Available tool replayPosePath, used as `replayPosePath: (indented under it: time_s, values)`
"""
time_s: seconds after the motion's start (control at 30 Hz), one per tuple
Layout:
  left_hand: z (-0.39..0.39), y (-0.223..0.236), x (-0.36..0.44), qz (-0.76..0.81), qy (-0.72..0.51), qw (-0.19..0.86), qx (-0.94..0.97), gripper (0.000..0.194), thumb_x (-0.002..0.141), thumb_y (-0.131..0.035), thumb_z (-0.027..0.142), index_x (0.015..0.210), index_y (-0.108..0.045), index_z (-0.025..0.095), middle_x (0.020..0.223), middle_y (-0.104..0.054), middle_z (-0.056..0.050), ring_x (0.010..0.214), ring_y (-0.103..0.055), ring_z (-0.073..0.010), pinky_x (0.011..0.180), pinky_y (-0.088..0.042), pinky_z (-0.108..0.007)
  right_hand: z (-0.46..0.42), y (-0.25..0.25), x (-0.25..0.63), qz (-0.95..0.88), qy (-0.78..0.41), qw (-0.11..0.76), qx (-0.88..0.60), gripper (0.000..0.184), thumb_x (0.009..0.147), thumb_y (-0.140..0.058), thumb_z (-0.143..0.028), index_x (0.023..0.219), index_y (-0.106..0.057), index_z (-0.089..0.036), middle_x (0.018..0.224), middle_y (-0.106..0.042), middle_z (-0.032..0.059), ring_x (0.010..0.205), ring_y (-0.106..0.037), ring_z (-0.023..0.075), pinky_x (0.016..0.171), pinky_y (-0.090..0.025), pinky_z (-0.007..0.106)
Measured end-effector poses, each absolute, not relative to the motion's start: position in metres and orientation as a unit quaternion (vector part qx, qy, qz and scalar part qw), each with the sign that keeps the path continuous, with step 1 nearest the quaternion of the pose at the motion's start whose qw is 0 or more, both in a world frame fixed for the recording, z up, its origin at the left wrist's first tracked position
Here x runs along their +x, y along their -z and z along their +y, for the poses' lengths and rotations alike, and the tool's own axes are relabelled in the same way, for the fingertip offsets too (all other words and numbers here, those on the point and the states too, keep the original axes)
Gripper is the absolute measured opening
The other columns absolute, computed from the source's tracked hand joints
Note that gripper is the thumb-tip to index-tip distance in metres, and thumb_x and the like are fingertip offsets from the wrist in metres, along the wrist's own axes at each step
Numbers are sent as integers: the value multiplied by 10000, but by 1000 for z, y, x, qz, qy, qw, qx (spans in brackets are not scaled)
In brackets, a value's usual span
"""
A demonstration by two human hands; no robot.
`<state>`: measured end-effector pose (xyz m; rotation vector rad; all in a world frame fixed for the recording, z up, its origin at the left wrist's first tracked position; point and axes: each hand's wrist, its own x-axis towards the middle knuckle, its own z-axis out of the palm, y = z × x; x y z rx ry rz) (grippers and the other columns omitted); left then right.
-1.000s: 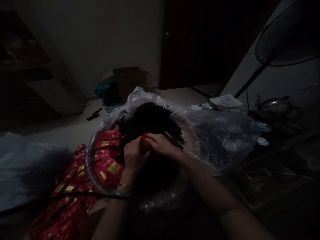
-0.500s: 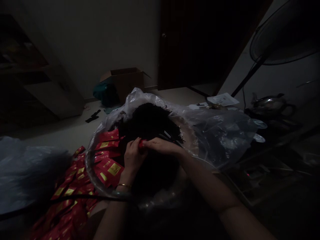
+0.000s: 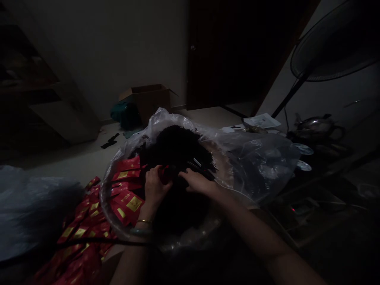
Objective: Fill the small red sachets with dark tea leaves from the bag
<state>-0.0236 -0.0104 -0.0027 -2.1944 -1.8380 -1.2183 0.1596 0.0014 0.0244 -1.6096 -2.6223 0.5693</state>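
A heap of loose black tea leaves (image 3: 175, 146) lies in a clear plastic bag (image 3: 255, 162) spread over a round rim. My left hand (image 3: 156, 186) is shut on a small red sachet (image 3: 164, 173), held just over the heap's near edge. My right hand (image 3: 197, 183) rests open on the leaves, a little apart from the sachet. Beside its fingers lies a thin black-and-silver implement (image 3: 197, 163), too dim to identify. Many red sachets with gold labels (image 3: 127, 202) lie in the bag left of my left hand, and more (image 3: 83, 229) spill outside it.
A grey plastic sheet (image 3: 35, 209) lies at the left, and a dark cable crosses the foreground. Behind are a cardboard box (image 3: 145, 101) and a green bag (image 3: 126, 116). To the right stand a fan (image 3: 332, 43) and a metal kettle (image 3: 314, 126).
My right hand has drawn rightward off the red sachet, which both hands touched earlier. The left hand still grips it. The whole view has shifted slightly.
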Motion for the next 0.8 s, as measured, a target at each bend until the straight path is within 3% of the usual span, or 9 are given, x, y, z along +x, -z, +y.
replayPosePath:
  time_s: [0.07,0.2,0.33,0.5,0.67,0.8]
  values:
    - [-10,4,-25,-592,392,19,-704,450,661,-656,227,1086,-516,176,933,-569,-76,890,-520,-264,789,-470,-398,6,-22,158,-843,-190,29,-502,370,695,-631,-107,1053,-620,-196,1019,-596,95,844,-631,217,684,-440,269]
    - [-8,6,-26,-588,391,18,-707,404,667,-653,236,1046,-522,184,948,-550,-77,910,-531,-263,805,-475,-399,16,-21,164,-832,-227,84,-498,267,659,-634,-71,903,-663,-176,895,-654,53,807,-618,185,687,-433,259]
    - [-8,6,-26,-589,403,0,-701,396,681,-644,247,1052,-525,174,964,-539,-84,910,-547,-251,795,-492,-378,22,-33,173,-796,-279,221,-489,176,668,-619,-82,810,-671,-172,793,-674,11,745,-619,157,692,-448,259]
    - [-8,4,-23,-590,395,3,-705,387,670,-644,229,1037,-533,178,964,-538,-81,909,-551,-252,787,-498,-381,15,-56,163,-710,-315,420,-469,180,702,-652,-178,880,-680,-194,923,-684,24,883,-624,176,786,-481,297]
    - [-8,5,-24,-588,391,12,-708,383,676,-640,233,1037,-529,166,953,-544,-91,920,-547,-264,789,-498,-395,7,-56,138,-683,-387,468,-406,340,710,-631,-119,1033,-662,-220,1120,-637,49,1052,-583,179,812,-514,282]
    - [-7,6,-25,-589,400,12,-702,405,669,-656,245,1045,-528,167,955,-545,-90,915,-551,-263,793,-497,-396,9,-52,135,-663,-386,501,-401,308,720,-628,-116,1009,-666,-214,1152,-614,52,1042,-587,171,837,-521,283]
